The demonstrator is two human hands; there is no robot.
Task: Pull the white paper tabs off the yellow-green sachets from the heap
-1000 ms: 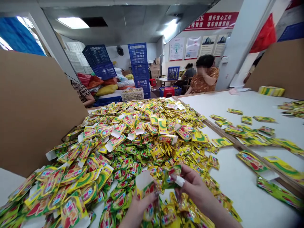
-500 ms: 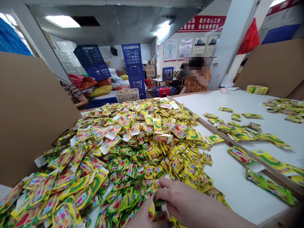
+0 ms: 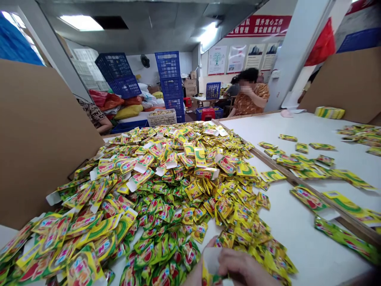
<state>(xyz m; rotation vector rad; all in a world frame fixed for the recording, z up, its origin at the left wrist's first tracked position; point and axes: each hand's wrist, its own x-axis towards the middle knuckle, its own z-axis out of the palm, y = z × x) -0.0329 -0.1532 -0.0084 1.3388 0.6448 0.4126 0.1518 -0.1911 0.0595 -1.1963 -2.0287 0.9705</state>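
At the bottom edge, my left hand is closed around a small yellow candy box whose white inner flap stands up. My right hand has its fingers curled at the mouth of that box; whatever they grip is hidden. Just beyond the hands lie green watermelon-print sachets in a heap, with yellow pineapple-print sachets to their right. Flat yellow-green boxes, several with white end flaps open, are piled on the left and at the back.
A wooden strip divides the white table. Beyond it are more boxes and a long green packet. Cardboard panels stand on both sides. Blue crates are stacked behind, and a person in an orange top sits farther back.
Both hands have shifted down towards the bottom edge with the box, and its white flap now shows. The camera view has turned slightly left.
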